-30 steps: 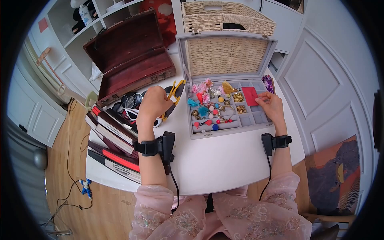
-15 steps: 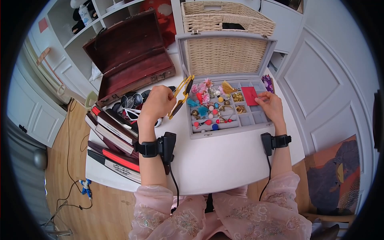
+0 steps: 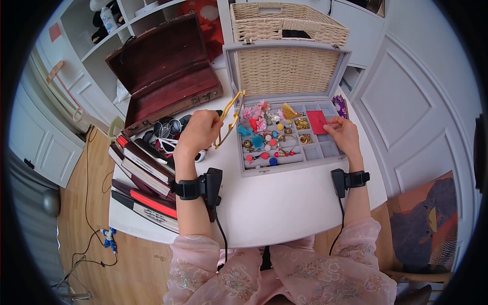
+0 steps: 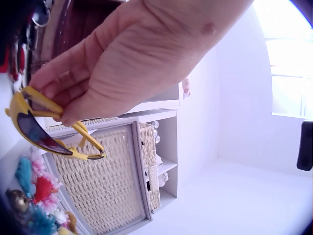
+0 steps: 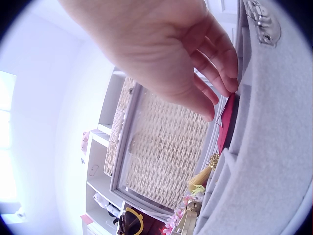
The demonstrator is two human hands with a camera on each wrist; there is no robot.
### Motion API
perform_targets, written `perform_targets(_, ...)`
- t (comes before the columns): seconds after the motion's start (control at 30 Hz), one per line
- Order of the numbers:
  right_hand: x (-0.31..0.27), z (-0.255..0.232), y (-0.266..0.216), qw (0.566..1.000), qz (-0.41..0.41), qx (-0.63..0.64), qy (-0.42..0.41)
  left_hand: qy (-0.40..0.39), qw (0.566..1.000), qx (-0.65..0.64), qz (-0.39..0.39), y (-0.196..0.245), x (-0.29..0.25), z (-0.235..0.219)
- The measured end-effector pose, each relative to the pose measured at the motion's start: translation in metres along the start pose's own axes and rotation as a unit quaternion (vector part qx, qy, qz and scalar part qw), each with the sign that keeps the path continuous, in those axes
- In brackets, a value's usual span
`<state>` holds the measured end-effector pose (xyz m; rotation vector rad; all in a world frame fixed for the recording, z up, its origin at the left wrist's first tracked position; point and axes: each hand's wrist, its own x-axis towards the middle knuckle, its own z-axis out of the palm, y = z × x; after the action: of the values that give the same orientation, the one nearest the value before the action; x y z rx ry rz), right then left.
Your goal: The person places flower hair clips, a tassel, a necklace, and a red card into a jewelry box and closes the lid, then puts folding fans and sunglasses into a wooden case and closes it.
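- Left wrist: the left hand (image 4: 142,54) came in from 12 o'clock, pinching one arm of the yellow sunglasses (image 4: 38,132) between thumb and fingertips; the sunglasses were at 9 o'clock, clear of the ornaments (image 4: 43,188) at 7 o'clock.
- Right wrist: the right hand (image 5: 156,58) had its fingers loosely bent, a gap showing between thumb and fingers. The fingertips were at the edge of a flat red piece (image 5: 226,122) at 3 o'clock; whether they pinched or only touched it could not be told. A golden tassel (image 5: 199,178) was at 5 o'clock.
- Head: the sunglasses were held above the white counter (image 3: 279,203), at about 2 to 3 o'clock from the left hand, near the left side of the grey box (image 3: 295,167). The red piece lay over compartments at the box's 2 o'clock, pink flowers (image 3: 262,109) at its 10 o'clock. Round glasses (image 3: 175,126) lay at 9 o'clock from the left hand; an open red-brown suitcase (image 3: 170,91) stood farther off, toward 11 o'clock.
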<state>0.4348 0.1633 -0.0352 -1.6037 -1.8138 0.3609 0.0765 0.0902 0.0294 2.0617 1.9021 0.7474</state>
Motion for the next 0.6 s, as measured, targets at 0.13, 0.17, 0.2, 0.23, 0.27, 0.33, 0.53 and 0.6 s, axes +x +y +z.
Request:
perform_targets(0.13,0.000,0.000,-0.001,1.000,0.003,-0.003,-0.003,-0.004,1.000,-0.011,-0.001,-0.001,0.000,0.000)
perform_targets(0.17,0.000,0.000,-0.001,1.000,0.003,-0.003,-0.003,-0.006,1.000,-0.001,0.001,-0.003,0.001,0.000)
perform_targets(0.2,0.000,-0.001,-0.001,1.000,0.003,-0.005,-0.003,-0.009,1.000,0.009,0.002,-0.004,0.001,0.001)
perform_targets(0.23,0.000,-0.001,-0.001,1.000,0.003,-0.006,-0.003,-0.009,1.000,0.009,0.002,-0.006,0.001,0.001)
perform_targets(0.27,0.000,-0.001,-0.001,1.000,0.003,-0.006,-0.003,0.003,1.000,0.007,0.006,-0.007,0.000,0.001)
perform_targets(0.33,0.000,0.000,0.000,1.000,0.006,-0.004,-0.004,0.015,1.000,0.006,0.010,-0.009,-0.001,0.000)
perform_targets(0.53,0.000,0.002,0.005,1.000,-0.002,-0.013,-0.018,-0.006,0.999,0.012,-0.041,-0.017,-0.002,-0.005)
perform_targets(0.6,0.000,0.001,0.004,1.000,0.001,-0.016,-0.019,-0.023,0.997,0.050,-0.058,-0.018,-0.003,-0.007)
